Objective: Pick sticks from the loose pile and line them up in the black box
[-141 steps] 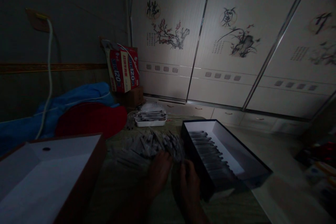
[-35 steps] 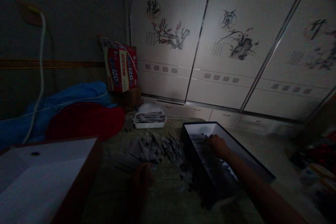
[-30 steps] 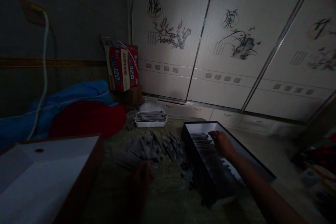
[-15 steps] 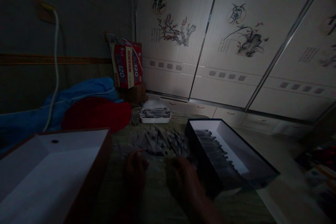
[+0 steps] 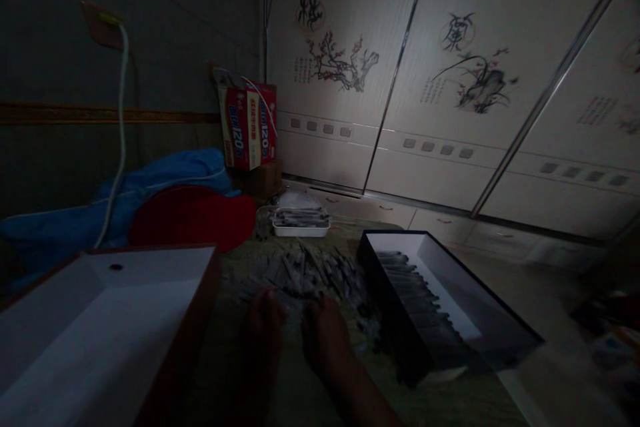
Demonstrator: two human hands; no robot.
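Observation:
Slim dark pen-like pieces, some with clear parts, lie in a loose pile point(image 5: 305, 270) on the table. At the near edge of the pile is my left hand point(image 5: 265, 323), its fingers curled together. My right hand point(image 5: 326, 333) is close beside it, fingers also closed and pointing at the pile. What either hand pinches is too dark and small to make out. To the right, a dark-rimmed box point(image 5: 453, 280) holds a row of similar dark pieces point(image 5: 415, 293). Behind the pile stands a white tray point(image 5: 301, 231) filled with more slim pieces.
A large red-sided box point(image 5: 200, 307) with a white inside stands open on the left. Behind it lie a red round item point(image 5: 193, 217) and blue cloth point(image 5: 170, 170). A white cable point(image 5: 121, 127) hangs from the wall. Sliding cabinet doors point(image 5: 345, 140) stand at the back.
My right hand has moved left, away from the dark-rimmed box and closer to my left hand. My left hand has shifted little. The view has turned slightly.

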